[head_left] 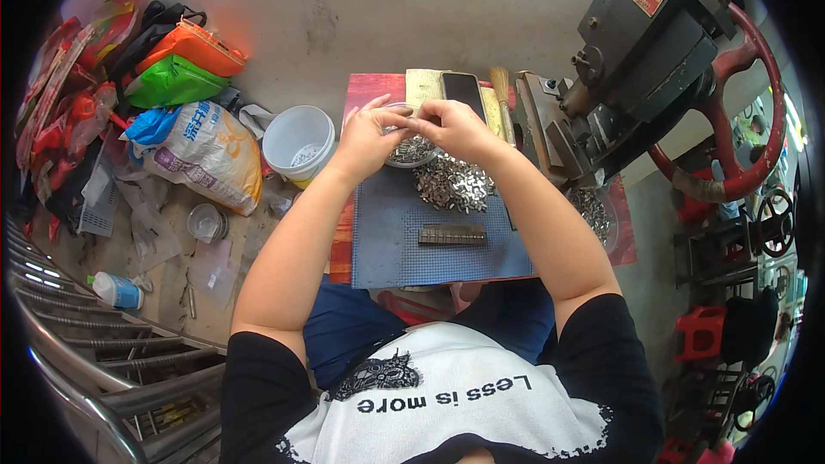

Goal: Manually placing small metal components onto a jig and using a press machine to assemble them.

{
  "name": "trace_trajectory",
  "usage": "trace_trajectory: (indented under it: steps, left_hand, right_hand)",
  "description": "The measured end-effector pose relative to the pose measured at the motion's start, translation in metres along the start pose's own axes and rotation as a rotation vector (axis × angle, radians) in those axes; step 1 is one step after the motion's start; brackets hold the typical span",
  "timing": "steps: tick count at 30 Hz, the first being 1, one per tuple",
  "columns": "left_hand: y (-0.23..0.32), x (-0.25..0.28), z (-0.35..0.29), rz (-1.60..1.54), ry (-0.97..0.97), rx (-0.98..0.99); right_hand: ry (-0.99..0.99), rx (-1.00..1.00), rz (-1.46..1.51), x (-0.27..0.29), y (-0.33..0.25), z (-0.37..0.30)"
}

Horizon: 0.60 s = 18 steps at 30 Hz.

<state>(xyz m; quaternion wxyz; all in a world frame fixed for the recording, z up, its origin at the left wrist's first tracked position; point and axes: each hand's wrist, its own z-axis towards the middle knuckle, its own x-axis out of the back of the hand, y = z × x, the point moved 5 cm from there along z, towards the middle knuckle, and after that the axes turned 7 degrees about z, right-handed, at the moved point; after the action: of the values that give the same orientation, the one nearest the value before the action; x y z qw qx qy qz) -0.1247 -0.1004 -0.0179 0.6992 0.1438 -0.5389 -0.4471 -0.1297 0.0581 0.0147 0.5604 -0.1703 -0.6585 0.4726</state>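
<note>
So biggest thing here is the dark hand press (653,51) with its red handwheel (756,94), sitting at the right on the concrete floor (387,9). Off to the left there's a heap of plastic bags (185,77), orange and green ones on top, plus a printed white sack (206,155) lying beside a white bucket (298,142). In the middle is a low desk with a blue mat (387,241) over a red top. On the mat, a loose pile of small metal pieces (451,182), and nearer the person a neat row of the same pieces (453,235) lined up in a dark strip. Behind the pile sits a small round dish (411,153) with more of them in it. A phone (464,86) lies face up at the far edge, next to a little brush (501,94).

Both hands are up over the dish, touching each other. The left hand (368,137) has its thumb and forefinger pinched together, other fingers fanned out a bit. The right hand (455,127) is curled, fingertips (412,113) meeting the left's. They look like they're nipping one of the tiny metal pieces between them, but it's too small to actually make out
</note>
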Motion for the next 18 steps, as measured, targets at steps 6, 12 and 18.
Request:
trace_trajectory:
  steps: [6, 12, 18]
  left_hand:
    - [0.009, 0.005, -0.001, -0.123, 0.051, 0.051]
    - [0.004, 0.008, -0.006, 0.086, 0.163, 0.053]
    - [0.018, 0.005, -0.011, 0.38, 0.238, 0.04]
  right_hand:
    - [0.172, -0.092, 0.233, 0.001, 0.035, 0.016]
    - [0.181, -0.056, 0.329, -0.01, 0.009, 0.004]
    - [0.245, -0.071, 0.312, -0.012, 0.026, 0.009]
